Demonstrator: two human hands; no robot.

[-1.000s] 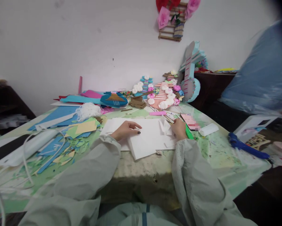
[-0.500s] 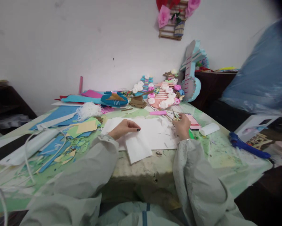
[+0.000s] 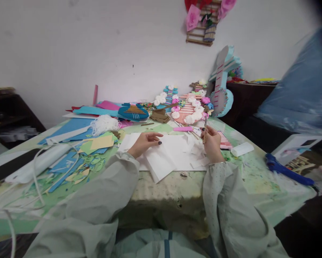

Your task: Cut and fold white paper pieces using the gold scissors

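At the centre of the frame, a folded piece of white paper (image 3: pixel 161 165) lies aslant over a larger white sheet (image 3: pixel 128 139), its near corner jutting past that sheet's lower edge. Just left of centre, we see the left hand (image 3: pixel 144 144) over the paper's upper end, its fingers loosely bent and a gap showing between thumb and forefinger; whether the hidden fingers grip the paper, we cannot tell. Right of centre, we find the right hand (image 3: pixel 213 146) closed around the handles of a pair of scissors (image 3: pixel 205 123), the blades pointing up and well apart from the paper. Beside that wrist, we have white paper scraps (image 3: pixel 200 163) on the larger sheet, and just behind the hand, partly covered by it, a phone (image 3: pixel 225 139) with a pink screen. In the left of the frame, we note a tangle of white string (image 3: pixel 105 123) and, nearer to us, yellow and green paper pieces (image 3: pixel 101 142). We judge the step in hand to be readying the scissors beside the paper, with no blade on it yet. As we read it, a cut from here calls for a firm pinch on the paper by the left hand, fingers seated in the handle loops, and the blades tipped down and leftward, clear of the left fingertips
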